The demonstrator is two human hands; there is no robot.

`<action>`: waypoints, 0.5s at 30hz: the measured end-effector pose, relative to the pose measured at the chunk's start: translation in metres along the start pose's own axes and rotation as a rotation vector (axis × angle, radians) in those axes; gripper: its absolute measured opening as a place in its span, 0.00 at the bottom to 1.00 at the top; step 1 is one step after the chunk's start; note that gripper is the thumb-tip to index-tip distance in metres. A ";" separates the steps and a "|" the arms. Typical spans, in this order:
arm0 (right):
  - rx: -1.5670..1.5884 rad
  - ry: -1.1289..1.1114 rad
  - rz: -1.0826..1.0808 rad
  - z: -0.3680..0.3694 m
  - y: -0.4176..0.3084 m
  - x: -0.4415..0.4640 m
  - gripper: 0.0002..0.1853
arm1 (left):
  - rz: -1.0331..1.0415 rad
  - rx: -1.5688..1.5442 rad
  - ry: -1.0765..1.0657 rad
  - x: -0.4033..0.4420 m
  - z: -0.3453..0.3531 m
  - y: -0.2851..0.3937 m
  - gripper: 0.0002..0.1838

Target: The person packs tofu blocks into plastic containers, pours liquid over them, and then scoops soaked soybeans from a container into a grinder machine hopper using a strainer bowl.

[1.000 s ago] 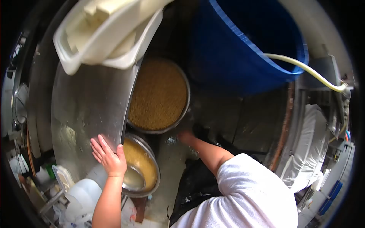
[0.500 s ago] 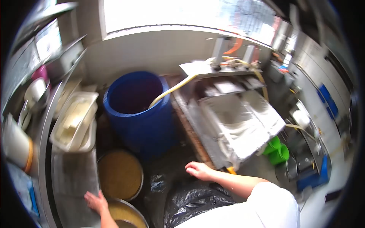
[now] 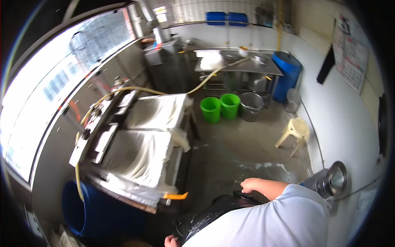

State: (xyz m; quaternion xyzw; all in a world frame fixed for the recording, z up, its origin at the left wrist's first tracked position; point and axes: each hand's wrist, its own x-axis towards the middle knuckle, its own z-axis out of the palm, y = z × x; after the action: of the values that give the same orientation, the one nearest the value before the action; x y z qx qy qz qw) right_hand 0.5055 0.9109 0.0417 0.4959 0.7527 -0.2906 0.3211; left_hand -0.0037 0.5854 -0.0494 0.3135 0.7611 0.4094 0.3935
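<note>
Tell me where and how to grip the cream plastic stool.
Probably grip the cream plastic stool by its seat's left rim, coming from the left across the grey floor: it stands upright on splayed legs, with the white wall close on its right.

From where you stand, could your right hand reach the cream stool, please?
Probably not without stepping closer: the cream stool stands well beyond the right hand, though the floor between them shows no obstacle.
</note>
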 end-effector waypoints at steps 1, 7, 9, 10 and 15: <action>-0.021 -0.070 0.001 0.015 0.041 0.002 0.26 | 0.160 0.112 -0.092 0.021 0.038 0.074 0.11; 0.480 0.204 0.175 0.053 0.217 -0.045 0.25 | 0.221 0.037 -0.600 0.058 0.211 0.428 0.08; 0.519 0.238 0.249 0.046 0.253 -0.060 0.25 | 0.970 0.094 -0.719 0.056 0.262 0.518 0.09; 0.535 0.243 0.250 0.037 0.267 -0.069 0.25 | 1.034 0.021 -0.786 0.042 0.282 0.566 0.13; 0.687 0.404 0.251 0.024 0.337 -0.052 0.27 | 1.674 -0.122 -1.753 0.030 0.351 0.755 0.11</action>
State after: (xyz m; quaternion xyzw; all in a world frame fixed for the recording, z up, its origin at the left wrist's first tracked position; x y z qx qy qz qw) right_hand 0.8409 0.9779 0.0271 0.7092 0.5935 -0.3802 0.0158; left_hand 0.3985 1.0949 0.4725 0.8599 -0.2218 0.2214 0.4030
